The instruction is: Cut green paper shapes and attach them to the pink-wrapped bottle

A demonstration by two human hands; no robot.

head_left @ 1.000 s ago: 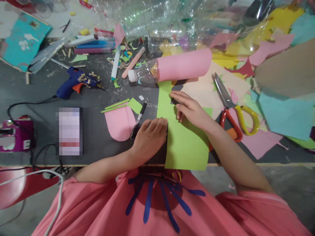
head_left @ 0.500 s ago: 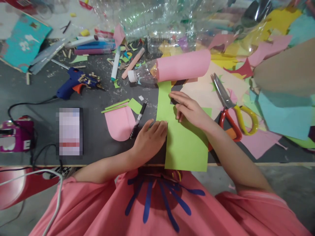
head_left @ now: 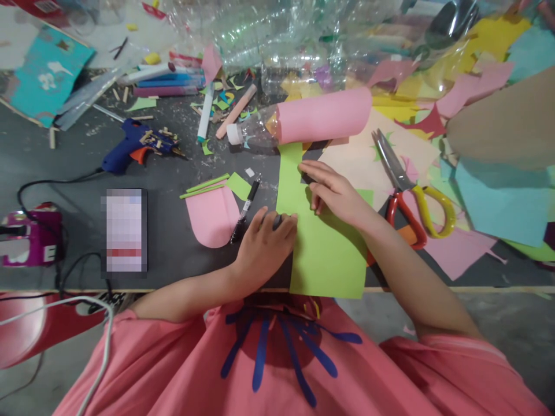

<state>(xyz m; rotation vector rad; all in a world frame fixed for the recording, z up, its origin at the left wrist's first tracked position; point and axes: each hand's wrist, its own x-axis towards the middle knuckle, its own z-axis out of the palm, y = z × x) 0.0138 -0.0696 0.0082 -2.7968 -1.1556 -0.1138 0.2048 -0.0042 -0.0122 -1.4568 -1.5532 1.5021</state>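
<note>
Even soft light, faint shadows; glare on plastic bottles (head_left: pixel 277 34); edges warped, corners sl. blurred.

Paper-strewn dark table (head_left: pixel 173 231)

Single head-worn view, looking forward and steeply down, close over the cluttered table (head_left: pixel 65 173)

Paper sheet (head_left: pixel 327 254) lies at counter (head_left: pixel 173 231) front edge, both hands on it. Marker (head_left: pixel 244 211) just left of the sheet. Wrapped bottle (head_left: pixel 303 120) behind it. Scissors (head_left: pixel 407 185) to right. Glue gun (head_left: pixel 134 144) far left, behind.
</note>
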